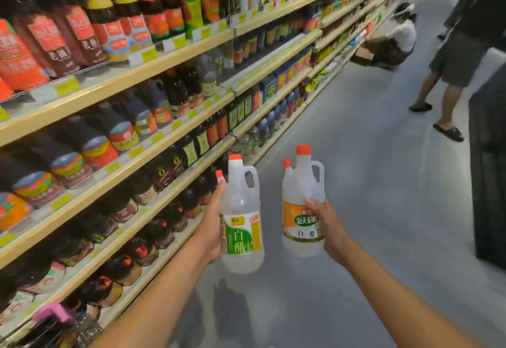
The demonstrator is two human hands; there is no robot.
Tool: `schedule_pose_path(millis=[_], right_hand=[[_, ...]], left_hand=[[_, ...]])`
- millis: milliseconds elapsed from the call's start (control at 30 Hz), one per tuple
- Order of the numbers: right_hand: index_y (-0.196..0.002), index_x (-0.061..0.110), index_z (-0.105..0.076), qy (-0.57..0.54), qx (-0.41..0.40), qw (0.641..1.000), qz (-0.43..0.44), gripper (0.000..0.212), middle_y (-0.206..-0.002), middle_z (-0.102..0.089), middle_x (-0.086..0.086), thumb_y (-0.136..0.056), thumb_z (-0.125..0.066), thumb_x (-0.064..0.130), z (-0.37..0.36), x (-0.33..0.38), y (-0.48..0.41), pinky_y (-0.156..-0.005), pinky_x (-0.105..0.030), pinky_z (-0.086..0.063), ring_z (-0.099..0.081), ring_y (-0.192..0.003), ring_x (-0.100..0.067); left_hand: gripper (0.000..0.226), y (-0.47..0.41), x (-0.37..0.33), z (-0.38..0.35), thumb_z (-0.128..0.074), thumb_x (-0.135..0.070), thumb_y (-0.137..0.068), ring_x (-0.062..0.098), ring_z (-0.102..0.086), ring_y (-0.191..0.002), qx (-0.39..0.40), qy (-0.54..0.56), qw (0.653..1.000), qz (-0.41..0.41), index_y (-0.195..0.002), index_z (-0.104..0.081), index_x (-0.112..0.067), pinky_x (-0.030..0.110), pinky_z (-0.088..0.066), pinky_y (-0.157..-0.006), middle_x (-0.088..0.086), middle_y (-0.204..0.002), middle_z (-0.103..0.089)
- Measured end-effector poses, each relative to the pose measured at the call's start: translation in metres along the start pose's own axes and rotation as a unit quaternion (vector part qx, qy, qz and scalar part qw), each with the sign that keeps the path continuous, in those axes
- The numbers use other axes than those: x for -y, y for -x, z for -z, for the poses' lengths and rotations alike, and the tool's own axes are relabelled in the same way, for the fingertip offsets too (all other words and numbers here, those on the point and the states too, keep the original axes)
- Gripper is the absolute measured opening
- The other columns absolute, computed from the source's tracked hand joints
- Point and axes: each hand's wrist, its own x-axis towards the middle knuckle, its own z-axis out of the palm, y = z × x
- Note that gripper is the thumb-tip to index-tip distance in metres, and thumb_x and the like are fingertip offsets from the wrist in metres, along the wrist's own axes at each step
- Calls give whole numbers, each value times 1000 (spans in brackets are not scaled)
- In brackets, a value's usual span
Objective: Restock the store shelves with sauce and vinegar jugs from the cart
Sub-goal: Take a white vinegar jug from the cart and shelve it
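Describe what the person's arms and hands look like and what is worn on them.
Both arms are bare as far as the frame shows: no sleeve on the left arm or right arm. The left hand and right hand wear no gloves; no watch, bracelet or ring shows.
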Motion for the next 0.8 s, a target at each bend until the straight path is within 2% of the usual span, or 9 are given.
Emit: schedule_pose_path(millis=[167,267,400,500,567,667,800], right_hand=[[-135,11,-52,-2,-18,1000,13,79,-116,-70,-23,-72,-71,56,41,24,-17,-96,-62,-52,-68,-106,-43],[-134,10,-52,4,-32,999,17,81,-115,-70,-22,-71,-69,58,58,35,-33,-96,-61,-52,-69,-105,-42],[-131,13,-55,-2,-49,999,12,80,-113,-73,-17,-69,-69,61,76,45,-66,-94,-58,-54,-71,-103,-37],[-130,17,-56,-5,-69,998,11,76,-111,-74,-13,-70,-69,62,90,49,-100,-91,-55,-57,-72,-102,-34],[-130,18,-56,-13,-88,996,6,77,-109,-75,-12,-68,-72,61,98,54,-125,-86,-50,-59,-73,-99,-32],[-130,18,-57,-36,-125,991,-4,80,-104,-77,-10,-64,-76,58,107,65,-164,-70,-38,-61,-75,-94,-30],[-125,14,-59,-39,-145,989,-9,76,-103,-77,-11,-66,-75,60,115,83,-211,-67,-34,-60,-75,-93,-30]], left_hand=[[73,-38,-11,-50,-43,-78,-87,36,-71,-101,10,-10,1000,-2,-122,-72,-20,48,-58,-88,23,-117,-71],[72,-63,-20,-73,-42,-78,-87,34,-72,-99,23,-14,1000,-2,-121,-73,-22,44,-58,-83,21,-115,-72],[70,-107,-32,-91,-44,-76,-88,35,-71,-100,33,-19,999,3,-121,-73,-21,45,-59,-85,23,-118,-71],[73,-148,-44,-101,-46,-75,-87,36,-70,-104,39,-21,999,7,-130,-67,-19,45,-59,-85,23,-120,-70],[76,-177,-54,-106,-47,-75,-87,37,-68,-108,53,-20,998,18,-132,-65,-16,47,-56,-91,23,-121,-70],[72,-225,-73,-111,-47,-73,-89,39,-67,-113,66,-25,997,28,-133,-65,-18,50,-53,-97,21,-123,-70],[70,-291,-97,-118,-45,-70,-92,39,-64,-119,85,-34,995,41,-139,-60,-20,59,-44,-109,19,-128,-68]])
